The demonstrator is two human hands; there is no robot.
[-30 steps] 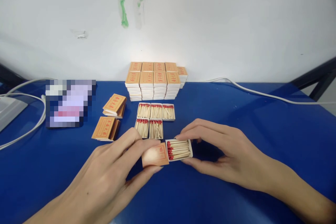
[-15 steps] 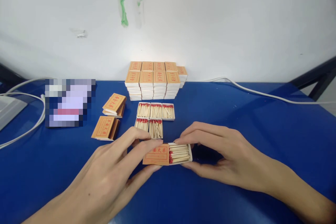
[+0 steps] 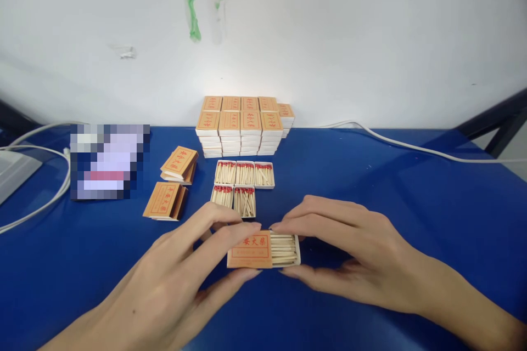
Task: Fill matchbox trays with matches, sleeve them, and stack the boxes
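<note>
You have a glossy blue table (image 3: 411,197) beneath your grip, backed by a plain white wall (image 3: 370,38). Over the table, your left hand (image 3: 173,274) and right hand (image 3: 354,252) are closed in facing pinches on one matchbox. Whether it touches the table cannot be determined.

Straight beyond the grip, near the wall, stands a block of orange-topped, white-sided cardboard matchboxes (image 3: 239,126), set in even columns, presumably for stability. Between block and grip lie five open white card trays of red-headed wooden matches (image 3: 245,174), three behind two; they lie flat, probably so that nothing spills. Beyond the grip and to its left, two small piles of orange printed card sleeves (image 3: 166,201) sit apart from the trays, apparently within easy reach of your left hand.

At the grip itself, your left thumb and fingers hold an orange printed card sleeve (image 3: 249,255) by its long edges, likely to avoid crushing it. Your right holds a white card tray (image 3: 298,255), partly inside the sleeve. Its pale wooden matchsticks (image 3: 284,249) show lengthwise; their heads are not visible.
</note>
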